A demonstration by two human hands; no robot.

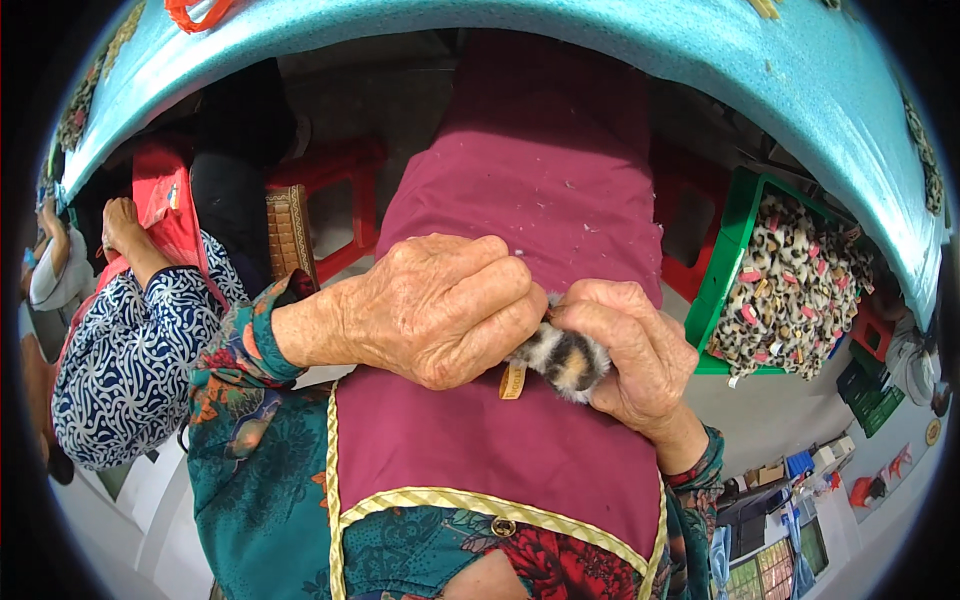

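Note:
Over the maroon apron [480, 430] on my lap, my right hand [640, 350] is closed round a small fluffy plush piece [570, 360] with white, black and tan fur. A yellowish fabric tag [513, 380] hangs from its left side. My left hand [440, 310] has its fingers curled in a pinch at the upper left edge of the piece. Whatever lies between its fingertips is hidden behind the knuckles.
A green crate [713, 320] at the right holds a heap of similar spotted plush pieces [790, 280] with tags. A table with a light blue cover [640, 40] curves across the far side. Red stools [345, 190] stand below it. Another person [150, 330] sits close at the left.

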